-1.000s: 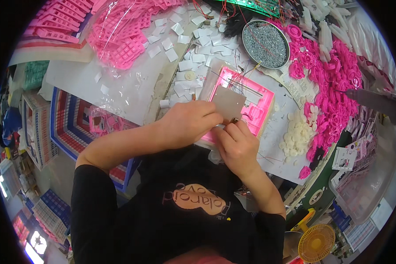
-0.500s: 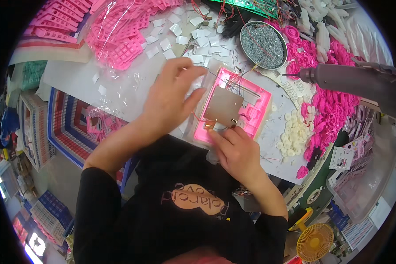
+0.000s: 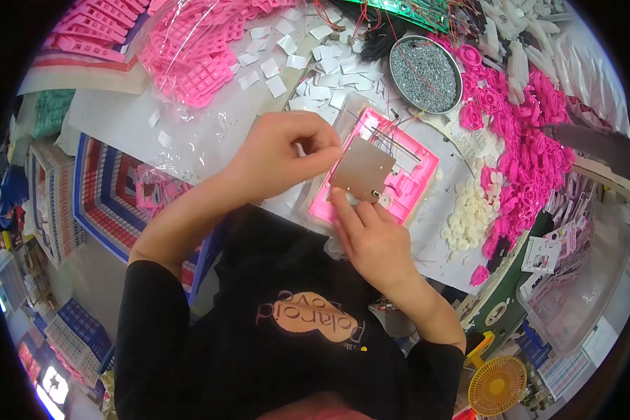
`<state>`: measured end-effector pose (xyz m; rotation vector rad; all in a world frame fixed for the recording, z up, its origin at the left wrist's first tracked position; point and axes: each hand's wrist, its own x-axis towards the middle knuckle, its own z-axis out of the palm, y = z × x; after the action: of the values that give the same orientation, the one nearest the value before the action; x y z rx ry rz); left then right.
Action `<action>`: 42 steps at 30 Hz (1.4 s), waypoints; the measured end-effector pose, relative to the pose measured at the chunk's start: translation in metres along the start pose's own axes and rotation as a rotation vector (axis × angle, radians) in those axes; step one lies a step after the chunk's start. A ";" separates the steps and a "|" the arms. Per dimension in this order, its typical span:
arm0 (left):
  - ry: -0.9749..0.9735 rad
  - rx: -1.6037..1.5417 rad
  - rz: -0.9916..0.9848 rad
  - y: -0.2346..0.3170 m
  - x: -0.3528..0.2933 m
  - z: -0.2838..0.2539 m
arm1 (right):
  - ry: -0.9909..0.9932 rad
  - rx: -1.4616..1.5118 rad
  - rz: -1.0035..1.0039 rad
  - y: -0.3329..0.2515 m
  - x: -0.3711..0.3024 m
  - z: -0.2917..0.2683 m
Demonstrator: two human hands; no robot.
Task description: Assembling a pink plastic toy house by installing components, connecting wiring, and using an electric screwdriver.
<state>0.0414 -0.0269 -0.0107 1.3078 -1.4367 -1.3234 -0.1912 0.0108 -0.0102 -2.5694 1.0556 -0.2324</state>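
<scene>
A pink plastic frame lies on the white bench in front of me, with thin wires across its top. A grey metal plate rests on the frame. My left hand pinches a small white square piece just left of the plate, its fingertips close to the plate's edge. My right hand lies at the frame's near edge, fingers stretched out and touching the plate's lower corner and the frame.
A round metal tray of small screws stands behind the frame. Loose white squares, a clear bag of pink parts, pink round parts, white discs surround it. A yellow fan is lower right.
My left hand went out to the scattered white squares and came back beside the plate with one pinched. The plate, held up before, now lies on the frame under my right fingers.
</scene>
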 end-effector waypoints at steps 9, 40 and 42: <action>-0.073 -0.630 -0.307 -0.003 -0.004 0.027 | -0.212 0.040 -0.089 0.010 0.001 -0.014; -0.116 0.955 0.551 -0.018 -0.053 0.024 | 0.292 0.319 0.101 0.030 -0.063 -0.014; -0.114 1.008 0.575 -0.020 -0.054 0.024 | 0.292 0.239 0.045 0.027 -0.064 -0.015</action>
<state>0.0316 0.0320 -0.0289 1.2119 -2.4705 -0.2482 -0.2583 0.0343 -0.0077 -2.3404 1.1074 -0.6950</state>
